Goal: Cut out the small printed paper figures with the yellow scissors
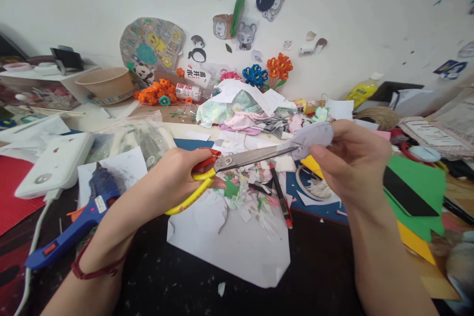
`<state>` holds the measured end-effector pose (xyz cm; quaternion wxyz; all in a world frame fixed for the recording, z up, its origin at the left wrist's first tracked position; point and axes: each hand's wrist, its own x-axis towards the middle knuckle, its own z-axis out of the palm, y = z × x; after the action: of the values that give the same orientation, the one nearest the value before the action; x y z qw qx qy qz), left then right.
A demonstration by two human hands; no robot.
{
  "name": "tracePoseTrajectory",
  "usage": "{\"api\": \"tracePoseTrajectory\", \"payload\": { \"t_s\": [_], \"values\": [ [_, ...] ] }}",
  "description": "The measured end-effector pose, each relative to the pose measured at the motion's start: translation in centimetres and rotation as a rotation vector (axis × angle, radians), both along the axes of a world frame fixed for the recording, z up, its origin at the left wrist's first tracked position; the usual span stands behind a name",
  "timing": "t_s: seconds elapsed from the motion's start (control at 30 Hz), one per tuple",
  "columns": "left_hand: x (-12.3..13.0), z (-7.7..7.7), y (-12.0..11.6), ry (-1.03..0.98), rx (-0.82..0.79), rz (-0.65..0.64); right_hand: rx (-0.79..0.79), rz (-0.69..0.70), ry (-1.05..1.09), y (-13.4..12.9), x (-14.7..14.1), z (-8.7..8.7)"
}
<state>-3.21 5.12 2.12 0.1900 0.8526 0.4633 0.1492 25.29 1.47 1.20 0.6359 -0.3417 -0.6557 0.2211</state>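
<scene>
My left hand point(179, 175) is closed round the red and yellow handles of a pair of scissors point(246, 159). The blades point right, nearly closed, and their tips meet the edge of a pale grey-lilac cutout point(313, 139). My right hand point(342, 155) pinches that cutout between thumb and fingers at its right side. Beneath the scissors lie many small paper scraps point(255, 185) and a large white sheet point(237, 247). A black and red pen point(280, 195) rests on the scraps.
At the left are a blue glue gun point(70, 232) and a white device point(55, 165) with a cable. Coloured sheets point(418, 182) lie at the right. Fabric pieces point(244, 113), paper flowers point(157, 93) and a yellow bottle point(365, 91) stand along the wall.
</scene>
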Motion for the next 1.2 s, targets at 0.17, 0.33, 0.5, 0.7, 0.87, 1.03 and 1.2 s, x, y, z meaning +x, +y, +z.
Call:
{"api": "tracePoseTrajectory", "payload": {
  "t_s": [0.17,0.33,0.5,0.7,0.87,1.03,1.2],
  "values": [
    [0.17,-0.06,0.08,-0.034,0.022,0.017,-0.023,-0.015,0.015,0.04,-0.02,-0.06],
    [0.29,0.25,0.03,-0.003,0.007,0.007,-0.044,-0.006,0.010,0.19,0.06,-0.03],
    [0.33,0.21,0.06,-0.016,0.050,-0.016,-0.031,-0.028,-0.051,0.10,-0.41,0.10],
    [0.71,0.13,-0.02,-0.023,0.053,-0.021,-0.031,-0.051,-0.096,0.03,-0.75,-0.14],
    [0.72,0.11,0.04,-0.050,0.056,-0.012,-0.038,-0.070,-0.131,-0.05,-0.70,-0.07],
    [0.59,0.14,0.05,-0.055,0.048,-0.024,-0.020,-0.078,-0.130,-0.04,-0.85,0.06],
    [0.61,0.29,0.02,-0.036,0.044,-0.001,-0.023,-0.061,-0.134,0.01,-0.89,0.03]
  ]
}}
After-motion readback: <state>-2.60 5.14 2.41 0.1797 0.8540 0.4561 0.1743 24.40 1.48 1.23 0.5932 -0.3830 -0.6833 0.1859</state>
